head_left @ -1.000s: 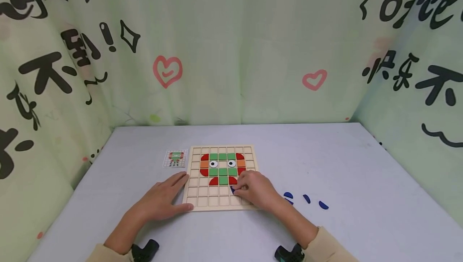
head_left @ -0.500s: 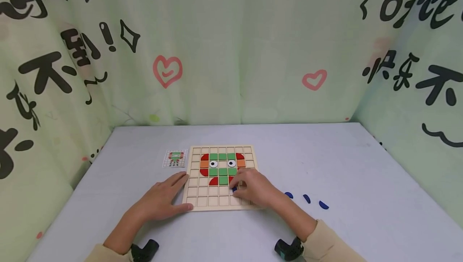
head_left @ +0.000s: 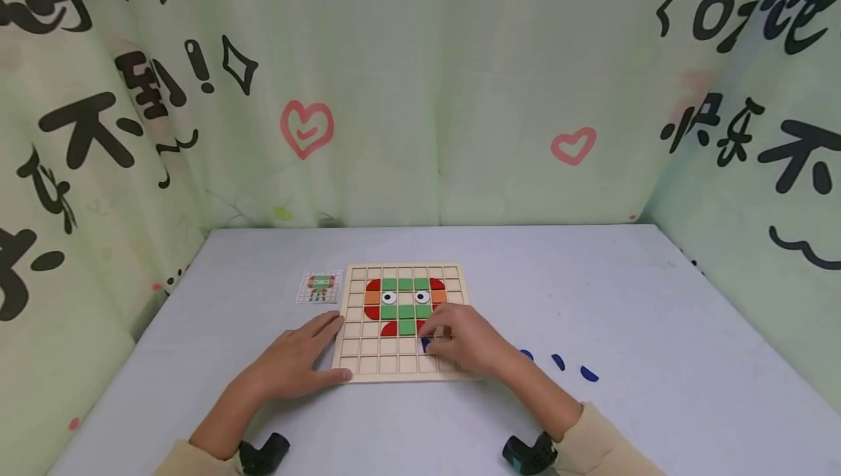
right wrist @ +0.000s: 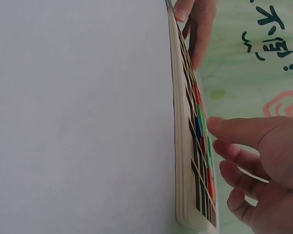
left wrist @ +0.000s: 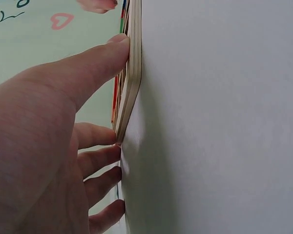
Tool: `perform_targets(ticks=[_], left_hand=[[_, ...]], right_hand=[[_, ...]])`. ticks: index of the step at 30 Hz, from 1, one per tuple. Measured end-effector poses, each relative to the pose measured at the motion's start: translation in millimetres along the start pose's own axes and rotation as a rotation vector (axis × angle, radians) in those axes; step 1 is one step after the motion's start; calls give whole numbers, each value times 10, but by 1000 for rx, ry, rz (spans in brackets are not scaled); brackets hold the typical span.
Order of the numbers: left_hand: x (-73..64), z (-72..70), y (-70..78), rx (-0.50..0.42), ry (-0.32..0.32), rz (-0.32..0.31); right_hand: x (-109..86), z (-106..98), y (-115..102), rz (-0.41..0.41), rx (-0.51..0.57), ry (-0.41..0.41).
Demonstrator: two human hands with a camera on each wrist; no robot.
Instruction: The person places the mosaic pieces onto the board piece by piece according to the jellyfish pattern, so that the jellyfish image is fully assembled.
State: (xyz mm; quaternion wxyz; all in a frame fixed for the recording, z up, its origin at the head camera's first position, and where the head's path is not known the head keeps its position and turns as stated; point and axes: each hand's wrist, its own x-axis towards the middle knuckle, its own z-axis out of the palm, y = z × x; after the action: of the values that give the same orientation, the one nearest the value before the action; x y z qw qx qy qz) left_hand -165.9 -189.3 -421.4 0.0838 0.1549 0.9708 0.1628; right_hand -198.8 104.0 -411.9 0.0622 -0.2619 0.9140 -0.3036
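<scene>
In the head view, a wooden grid board (head_left: pixel 368 368) lies on the table with red, green and orange pieces and two eye pieces in its cells. A blue curved piece (head_left: pixel 425 345) lies in a cell below the red piece at the lower right of the pattern. My right hand (head_left: pixel 469 341) is over the board's right side, thumb tip at the blue piece and index fingertip just above it, a gap between them. My left hand (head_left: pixel 296 361) rests at the board's left edge, thumb on the near corner and fingers spread along the side, as the left wrist view also shows.
A small pattern card (head_left: pixel 319 288) lies beside the board's far left corner. Several blue pieces lie to the right, one of them (head_left: pixel 588 374) farthest out; another is partly hidden by my right forearm. A printed curtain (head_left: pixel 434 96) stands behind and beside the white table (head_left: pixel 558 279).
My right thumb and index finger have parted around the blue piece, which now shows more in its cell. The left hand stays at the board's edge. The head view has shifted slightly.
</scene>
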Motion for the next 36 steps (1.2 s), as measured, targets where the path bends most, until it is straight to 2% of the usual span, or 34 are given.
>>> perform_targets(ticks=[4, 22, 30, 36], left_hand=[[10, 8, 6, 6, 0, -4], [5, 5, -12, 9, 4, 28], [3, -15, -12, 15, 6, 41], [1, -8, -7, 14, 8, 39]], right_hand=[[-71, -89, 65, 30, 28, 29], [-548, -408, 472, 113, -32, 140], [-725, -480, 614, 86, -14, 122], [-807, -487, 650, 97, -12, 126]])
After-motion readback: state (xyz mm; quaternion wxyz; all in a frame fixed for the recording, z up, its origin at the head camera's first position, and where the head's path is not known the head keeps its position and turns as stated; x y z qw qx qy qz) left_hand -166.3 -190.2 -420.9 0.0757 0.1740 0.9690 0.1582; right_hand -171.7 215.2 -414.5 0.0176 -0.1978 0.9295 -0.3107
